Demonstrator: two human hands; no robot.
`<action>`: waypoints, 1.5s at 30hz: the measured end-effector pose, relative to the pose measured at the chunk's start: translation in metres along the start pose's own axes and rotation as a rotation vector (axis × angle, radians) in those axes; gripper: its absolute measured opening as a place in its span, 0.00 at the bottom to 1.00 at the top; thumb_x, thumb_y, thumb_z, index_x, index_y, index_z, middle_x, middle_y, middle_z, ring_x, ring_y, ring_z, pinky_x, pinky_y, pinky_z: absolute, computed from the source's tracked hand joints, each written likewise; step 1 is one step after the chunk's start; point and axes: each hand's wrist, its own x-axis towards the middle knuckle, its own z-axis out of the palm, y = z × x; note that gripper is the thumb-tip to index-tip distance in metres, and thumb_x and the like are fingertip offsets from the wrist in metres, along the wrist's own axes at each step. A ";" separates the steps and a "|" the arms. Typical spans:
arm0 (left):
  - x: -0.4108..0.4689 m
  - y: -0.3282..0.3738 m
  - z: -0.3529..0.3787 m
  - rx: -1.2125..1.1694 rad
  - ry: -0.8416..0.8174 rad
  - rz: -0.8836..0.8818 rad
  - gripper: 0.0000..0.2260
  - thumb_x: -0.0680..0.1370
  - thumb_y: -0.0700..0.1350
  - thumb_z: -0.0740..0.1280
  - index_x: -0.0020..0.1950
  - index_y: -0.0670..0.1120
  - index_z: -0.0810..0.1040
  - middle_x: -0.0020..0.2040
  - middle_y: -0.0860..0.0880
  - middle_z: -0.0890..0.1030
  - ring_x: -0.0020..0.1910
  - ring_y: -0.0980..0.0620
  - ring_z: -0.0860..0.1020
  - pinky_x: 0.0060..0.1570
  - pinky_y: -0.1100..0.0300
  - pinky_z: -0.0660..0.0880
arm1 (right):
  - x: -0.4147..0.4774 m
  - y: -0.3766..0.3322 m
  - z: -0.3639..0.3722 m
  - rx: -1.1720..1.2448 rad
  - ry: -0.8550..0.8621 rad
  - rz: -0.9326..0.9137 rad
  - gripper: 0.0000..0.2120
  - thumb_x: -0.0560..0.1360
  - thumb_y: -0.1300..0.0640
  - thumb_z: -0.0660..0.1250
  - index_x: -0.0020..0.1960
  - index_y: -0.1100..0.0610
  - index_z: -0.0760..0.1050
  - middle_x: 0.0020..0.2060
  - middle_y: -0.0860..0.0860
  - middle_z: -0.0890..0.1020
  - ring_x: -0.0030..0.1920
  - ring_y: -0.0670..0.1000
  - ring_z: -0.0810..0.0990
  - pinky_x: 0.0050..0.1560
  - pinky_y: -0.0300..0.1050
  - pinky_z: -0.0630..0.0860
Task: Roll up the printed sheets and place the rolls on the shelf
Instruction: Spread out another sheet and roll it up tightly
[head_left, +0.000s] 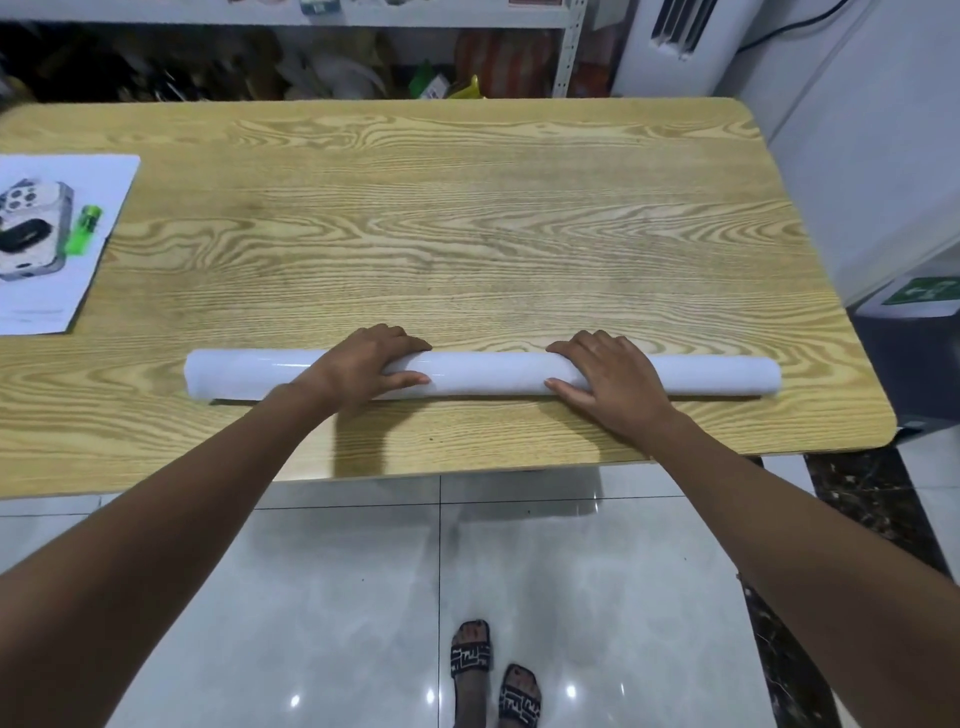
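Roll (483, 371) of white sheet lies crosswise on the worktop (467, 208), close to its near edge, and fully wound as far as I can see. Left hand (363, 366) wraps it left of the worktop's middle, fingers curled over the top, thumb on the near side. Right hand (615, 376) does the same right of middle. Each grips the roll and nothing else.

Handling, my read: light, hollow, glossy skin (bright streak along the top), so likely slippery and springy. It may unwind if released. The thin wall would crease under a hard squeeze. I'd hold it around the body, about where the hands sit, with even pressure and the loose edge trapped under the fingers. I'd keep off the open ends.

Shelf (568, 57) stands beyond the worktop's far edge. A flat sheet (104, 171) lies at the worktop's left edge, with a phone (31, 228) and a green lighter (85, 228) on it.
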 end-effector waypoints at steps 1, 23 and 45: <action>0.001 -0.002 0.000 -0.010 -0.006 0.011 0.30 0.71 0.67 0.56 0.63 0.46 0.74 0.50 0.48 0.77 0.50 0.50 0.73 0.50 0.62 0.62 | 0.001 0.001 0.000 0.002 0.001 -0.006 0.25 0.75 0.37 0.51 0.60 0.52 0.74 0.49 0.50 0.77 0.49 0.52 0.75 0.49 0.47 0.67; 0.005 -0.007 0.001 0.234 0.050 0.138 0.30 0.70 0.64 0.56 0.59 0.42 0.75 0.47 0.45 0.78 0.44 0.44 0.77 0.39 0.60 0.65 | 0.014 0.011 0.000 -0.104 -0.002 -0.063 0.30 0.68 0.31 0.55 0.55 0.54 0.77 0.45 0.50 0.79 0.44 0.54 0.77 0.38 0.46 0.73; 0.014 0.027 -0.046 0.160 -0.018 0.066 0.44 0.62 0.79 0.42 0.60 0.48 0.72 0.53 0.53 0.76 0.45 0.51 0.76 0.40 0.60 0.66 | 0.015 0.019 -0.061 -0.100 -0.004 -0.095 0.31 0.68 0.31 0.54 0.51 0.55 0.78 0.42 0.52 0.83 0.32 0.57 0.80 0.34 0.42 0.63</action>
